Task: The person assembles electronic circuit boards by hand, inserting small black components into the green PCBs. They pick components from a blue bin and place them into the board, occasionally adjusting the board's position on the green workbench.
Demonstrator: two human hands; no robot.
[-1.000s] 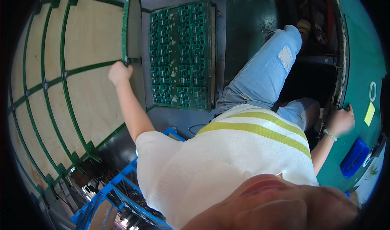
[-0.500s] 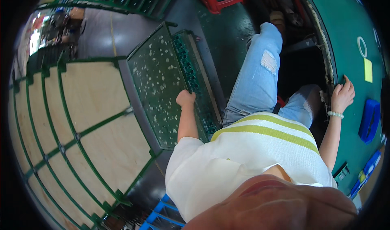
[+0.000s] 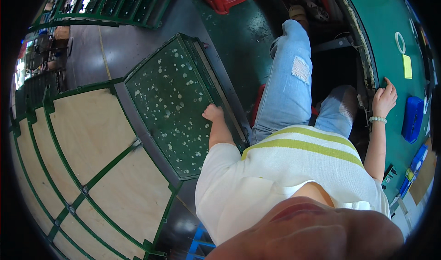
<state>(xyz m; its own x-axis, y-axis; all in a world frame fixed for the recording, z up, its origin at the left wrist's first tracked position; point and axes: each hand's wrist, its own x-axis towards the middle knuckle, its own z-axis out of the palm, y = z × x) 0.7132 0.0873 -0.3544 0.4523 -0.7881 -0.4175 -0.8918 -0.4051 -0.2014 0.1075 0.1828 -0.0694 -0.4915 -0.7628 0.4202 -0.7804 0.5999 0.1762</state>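
My left hand is closed round the right edge of a dark green tray-like panel dotted with pale spots. This panel lies level on a low green stack to my left, and its underside is hidden. My right hand, with a beaded bracelet on the wrist, lies with fingers stretched at the edge of a green-topped table. Nothing shows in it. A yellow sticky-note pad and a ring of pale tape are just beyond that hand, and a blue holder is to its right.
Green metal racks with plywood shelves stand at the left. Another green rack is at the far left. Ahead is a red plastic stool. Small items, including a green circuit board, lie on the table at lower right.
The spotted panel has shifted right over the stack, and the row of dark slotted parts beside it is now covered. My left hand stays on its edge. My right hand rests on at the table's edge.
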